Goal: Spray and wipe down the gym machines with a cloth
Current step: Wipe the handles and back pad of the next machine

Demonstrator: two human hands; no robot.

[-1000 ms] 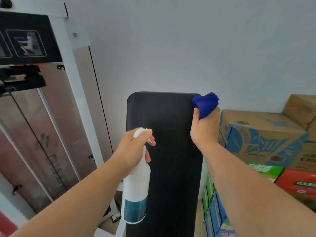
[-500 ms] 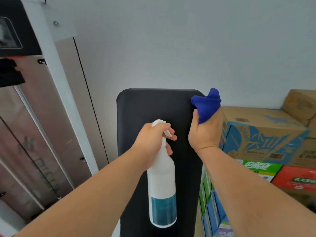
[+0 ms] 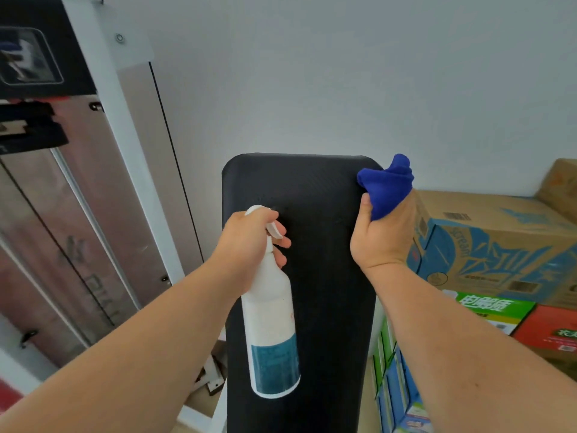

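So the left hand [image 3: 249, 242] has its fingers wrapped around the neck of a white spray bottle [image 3: 271, 310], index finger hooked over the trigger, nozzle pointed at the black padded backrest [image 3: 327, 292] right in front. The bottle has a teal label on its lower part and hangs in front of the pad's left half, tilted a bit.

The right hand [image 3: 384, 235] is clutching a bunched-up blue cloth [image 3: 385, 185], which pokes out the top of the fist and sits right at the pad's upper right corner. Can't tell if the cloth is actually touching the vinyl or just next to it.

The pad stands upright against a pale wall [image 3: 343, 73]. Off to the left is the white machine frame [image 3: 125, 135] with a clear panel and a dark placard on top. On the right, stacked cardboard boxes [image 3: 499, 251], 1 with blue print, plus a green box [image 3: 487, 307] and a red box [image 3: 552, 332] below.
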